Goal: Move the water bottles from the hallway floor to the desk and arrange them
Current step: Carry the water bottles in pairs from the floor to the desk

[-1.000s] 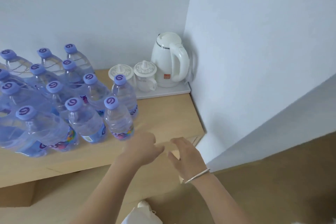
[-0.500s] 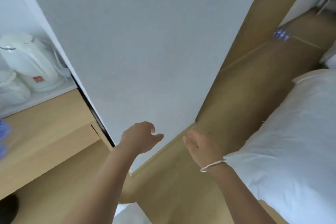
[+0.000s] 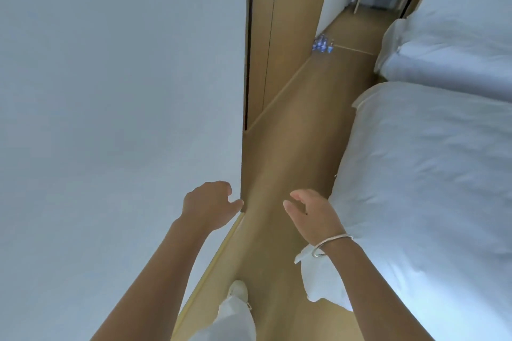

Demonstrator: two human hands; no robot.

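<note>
Head view looks down a narrow passage: both hands are empty, the left hand [image 3: 209, 203] with fingers loosely curled beside the corner of the smooth white wall [image 3: 110, 119], the right hand [image 3: 310, 213] with fingers relaxed and apart, a thin silver bangle [image 3: 329, 243] on its wrist. The small cluster of clear plastic water bottles with blue labels [image 3: 322, 44] stands on the tan, matte hallway floor [image 3: 291, 133] far ahead of both hands, close to the wood-panelled wall. To the right of the right hand lies the soft, rumpled white bed [image 3: 429, 188]. The gap between wall corner and bed is tight, so a hip or elbow could likely clip either. The bottles look smooth and rounded; grabbing several at once risks one slipping or toppling its neighbours. The table is out of sight.
</note>
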